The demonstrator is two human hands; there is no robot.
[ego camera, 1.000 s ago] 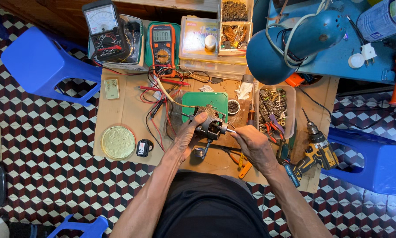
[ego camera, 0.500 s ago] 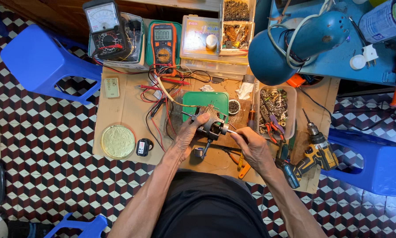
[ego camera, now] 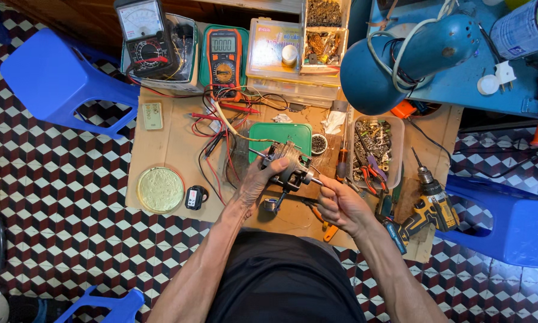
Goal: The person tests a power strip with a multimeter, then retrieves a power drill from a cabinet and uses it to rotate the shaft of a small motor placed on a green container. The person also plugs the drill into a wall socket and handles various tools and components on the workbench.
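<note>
While my left hand (ego camera: 258, 179) grips the small electric motor (ego camera: 288, 168), my right hand (ego camera: 336, 202) pinches its shaft (ego camera: 316, 180), apparently testing rotation; next needs steady twisting.

Floor (ego camera: 59, 197): cube-pattern tiles in dark red, black and white. Work surface: plain brown cardboard sheet (ego camera: 173, 140). Stools (ego camera: 59, 78): bright blue plastic. Lamp shade (ego camera: 373, 72): blue, white cord coiled over it. Digital meter (ego camera: 223, 57): orange case, dark face, on a green backing. Analogue meter (ego camera: 143, 33): black body, white dial. Tray (ego camera: 275, 133) behind the motor: green. Motor (ego camera: 290, 167): grey metal and black. Round lid (ego camera: 160, 189): pale yellow-green. Drill (ego camera: 427, 206): yellow and black. Test leads (ego camera: 212, 119): red and black.
</note>
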